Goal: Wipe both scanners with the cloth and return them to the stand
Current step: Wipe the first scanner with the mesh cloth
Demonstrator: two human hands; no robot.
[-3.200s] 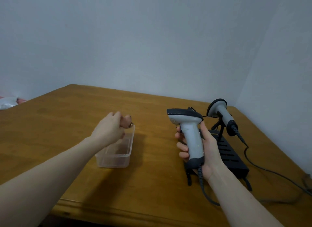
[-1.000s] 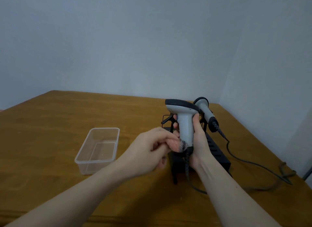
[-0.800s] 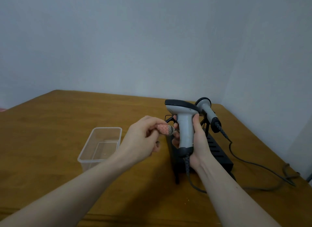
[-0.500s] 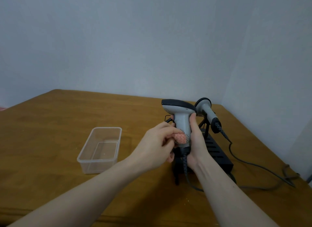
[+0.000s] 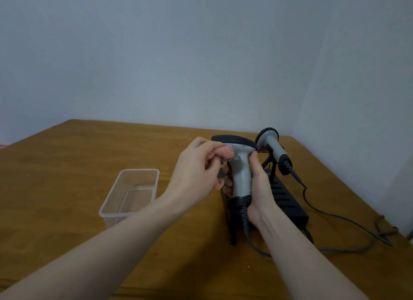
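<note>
My right hand [image 5: 259, 192] grips the handle of a grey scanner [image 5: 240, 172] with a dark head, held upright above the black stand [image 5: 288, 207]. My left hand [image 5: 196, 174] pinches a small pink checked cloth [image 5: 226, 153] and presses it against the scanner just under its head. A second grey scanner [image 5: 272, 147] rests on the stand behind, its head pointing up and its cable trailing right.
A clear plastic tub [image 5: 131, 192] stands on the wooden table [image 5: 67, 165] left of my hands. Dark cables [image 5: 348, 221] run from the scanners across the table's right side. Walls close off the back and right.
My left hand fetched the cloth from the tub and brought it to the scanner. Over the last half second the cloth slid up the handle from its lower part to just under the head.
</note>
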